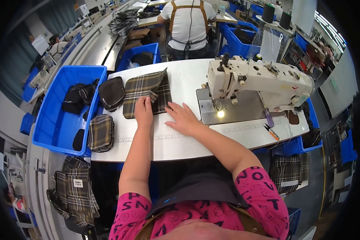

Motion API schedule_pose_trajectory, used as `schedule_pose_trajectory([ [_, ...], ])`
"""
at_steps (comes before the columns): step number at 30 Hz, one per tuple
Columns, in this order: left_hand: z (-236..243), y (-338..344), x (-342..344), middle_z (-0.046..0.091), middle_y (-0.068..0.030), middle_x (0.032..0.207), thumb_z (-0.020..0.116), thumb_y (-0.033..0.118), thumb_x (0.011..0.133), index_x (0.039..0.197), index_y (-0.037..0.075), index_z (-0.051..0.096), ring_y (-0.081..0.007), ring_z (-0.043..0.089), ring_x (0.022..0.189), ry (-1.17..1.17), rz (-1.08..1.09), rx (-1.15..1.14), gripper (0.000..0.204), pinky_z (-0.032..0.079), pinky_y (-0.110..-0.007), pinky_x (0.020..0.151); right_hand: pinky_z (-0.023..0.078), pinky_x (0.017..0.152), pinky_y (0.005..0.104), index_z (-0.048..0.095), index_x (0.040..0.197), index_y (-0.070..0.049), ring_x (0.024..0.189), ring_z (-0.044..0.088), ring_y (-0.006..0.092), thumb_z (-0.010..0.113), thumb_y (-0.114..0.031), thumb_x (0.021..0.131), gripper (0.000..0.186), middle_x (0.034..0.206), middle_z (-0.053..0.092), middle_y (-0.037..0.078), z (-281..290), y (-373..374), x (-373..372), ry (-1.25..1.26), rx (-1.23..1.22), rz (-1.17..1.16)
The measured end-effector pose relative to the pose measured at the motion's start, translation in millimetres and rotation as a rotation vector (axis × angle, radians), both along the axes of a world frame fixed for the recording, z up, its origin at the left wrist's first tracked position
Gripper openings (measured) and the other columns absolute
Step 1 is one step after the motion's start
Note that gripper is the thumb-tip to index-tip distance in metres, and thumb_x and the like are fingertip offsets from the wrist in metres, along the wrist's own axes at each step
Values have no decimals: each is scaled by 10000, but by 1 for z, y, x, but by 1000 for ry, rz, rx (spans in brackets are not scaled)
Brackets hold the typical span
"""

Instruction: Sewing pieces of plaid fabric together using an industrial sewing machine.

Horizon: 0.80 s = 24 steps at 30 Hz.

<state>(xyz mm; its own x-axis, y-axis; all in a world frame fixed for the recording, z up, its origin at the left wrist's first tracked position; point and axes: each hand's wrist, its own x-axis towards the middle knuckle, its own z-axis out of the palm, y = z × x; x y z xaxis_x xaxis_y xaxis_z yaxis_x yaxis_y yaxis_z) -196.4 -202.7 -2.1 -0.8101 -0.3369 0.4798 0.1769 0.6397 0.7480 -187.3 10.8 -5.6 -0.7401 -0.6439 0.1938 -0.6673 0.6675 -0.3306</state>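
A plaid fabric panel (pixel 134 94) in brown, black and white lies on the white sewing table, its upper right corner lifted and folded over. My left hand (pixel 143 112) has its thumb and fingers pinched on the panel's folded part near its middle. With fingers spread, my right hand (pixel 183 119) rests on the table, its fingertips at the panel's right edge. Left of the panel lie a dark zipped pouch (pixel 111 94) and, nearer me, a stack of rounded plaid pieces (pixel 101 132).
A white sewing machine (pixel 260 82) stands on the right, with a purple-handled screwdriver (pixel 269 118) and orange-handled snips (pixel 273 133) beside it. A blue bin (pixel 48 124) with dark pouches adjoins the table's left side. Plaid cloth (pixel 74 190) hangs below left. A person (pixel 188 24) sits ahead.
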Motion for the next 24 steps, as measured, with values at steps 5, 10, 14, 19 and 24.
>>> schedule_pose_trajectory([
  [5,36,35,51,696,-144,1077,621,100,982,945,27,632,-333,627,951,431,-52,-59,82,487,-418,887,221,1268,507,440,1565,-89,1535,329,295,613,-410,984,686,1643,378,154,1,5,9,6,-76,-24],
  [10,23,78,122,700,-117,1295,709,142,910,883,53,639,-376,583,1329,64,-280,-331,117,454,-516,1024,366,1172,504,646,1276,-16,1381,491,328,712,-269,878,477,1421,581,173,11,48,62,31,-42,-2],
  [14,23,115,163,557,-146,1524,764,317,916,1223,79,619,-350,428,1495,-256,-571,-496,415,419,-479,1091,527,958,459,725,1008,-19,1103,661,357,686,-116,881,164,1099,724,147,-1,137,107,180,-465,-155],
  [19,29,153,172,545,-150,1525,747,377,924,1364,74,595,-360,457,1460,-218,-720,-449,555,414,-490,1130,523,972,462,721,1111,-29,1134,655,373,682,-118,931,205,1184,709,158,6,177,115,104,-542,-260],
  [24,32,141,170,581,-141,1473,751,354,922,1324,85,621,-365,526,1371,-156,-615,-283,500,444,-475,1108,410,1126,513,688,1273,-54,1359,531,384,711,-226,934,381,1410,622,164,9,173,113,139,-321,-132],
])
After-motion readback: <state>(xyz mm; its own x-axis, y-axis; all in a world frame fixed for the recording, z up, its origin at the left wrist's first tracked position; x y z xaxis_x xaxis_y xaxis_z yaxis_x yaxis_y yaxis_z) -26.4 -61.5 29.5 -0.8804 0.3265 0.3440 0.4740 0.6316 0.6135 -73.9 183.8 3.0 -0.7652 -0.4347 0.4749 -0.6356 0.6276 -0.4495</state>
